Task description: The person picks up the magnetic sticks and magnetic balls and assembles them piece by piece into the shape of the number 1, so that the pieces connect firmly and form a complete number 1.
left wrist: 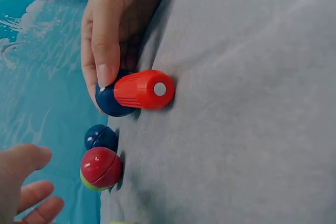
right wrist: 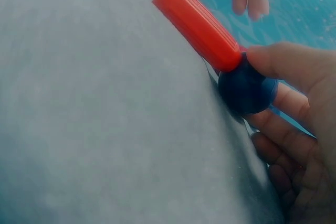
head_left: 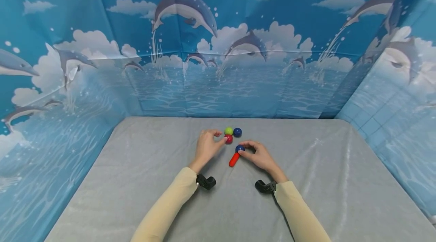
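My right hand (head_left: 257,155) pinches a blue ball (head_left: 240,148) between thumb and fingers; one end of a red stick (head_left: 234,160) meets it, and a white disc (left wrist: 159,89) marks the other. My left hand's (head_left: 207,146) fingers are relaxed and apart, just beside the red ball (head_left: 228,139). Behind that, a green ball (head_left: 228,131) and second blue ball (head_left: 237,132) sit on the grey counter (head_left: 306,151).
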Action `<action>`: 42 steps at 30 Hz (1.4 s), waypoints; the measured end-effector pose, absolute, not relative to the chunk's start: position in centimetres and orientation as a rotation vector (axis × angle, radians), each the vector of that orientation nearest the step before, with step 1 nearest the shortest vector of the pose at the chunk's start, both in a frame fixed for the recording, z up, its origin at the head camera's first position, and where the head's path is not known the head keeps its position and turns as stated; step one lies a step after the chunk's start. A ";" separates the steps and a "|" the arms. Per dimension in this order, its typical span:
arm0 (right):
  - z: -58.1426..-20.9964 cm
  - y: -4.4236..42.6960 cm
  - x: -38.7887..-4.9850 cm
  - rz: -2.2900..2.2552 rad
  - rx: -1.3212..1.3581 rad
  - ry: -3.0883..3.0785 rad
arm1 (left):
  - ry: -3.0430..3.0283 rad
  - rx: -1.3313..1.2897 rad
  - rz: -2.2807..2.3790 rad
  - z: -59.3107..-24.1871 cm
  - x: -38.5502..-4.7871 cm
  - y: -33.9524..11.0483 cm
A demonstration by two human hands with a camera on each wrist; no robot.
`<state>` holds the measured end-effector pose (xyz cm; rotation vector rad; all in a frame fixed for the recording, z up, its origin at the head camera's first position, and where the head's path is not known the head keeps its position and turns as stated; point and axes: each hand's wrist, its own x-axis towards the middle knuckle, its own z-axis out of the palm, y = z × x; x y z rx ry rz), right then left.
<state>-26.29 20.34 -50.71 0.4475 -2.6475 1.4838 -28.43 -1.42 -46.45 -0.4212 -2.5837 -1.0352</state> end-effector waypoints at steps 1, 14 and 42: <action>-50.7 20.3 -26.3 1.485 0.443 -2.649 | -2.607 -0.411 -1.008 -46.5 -28.6 -1.3; -51.0 20.3 -26.4 1.495 0.432 -2.638 | -2.746 -0.246 -0.662 -47.2 -29.9 0.4; -49.3 19.6 -25.3 1.538 0.475 -2.592 | -2.838 -0.196 -0.568 -48.0 -30.8 1.4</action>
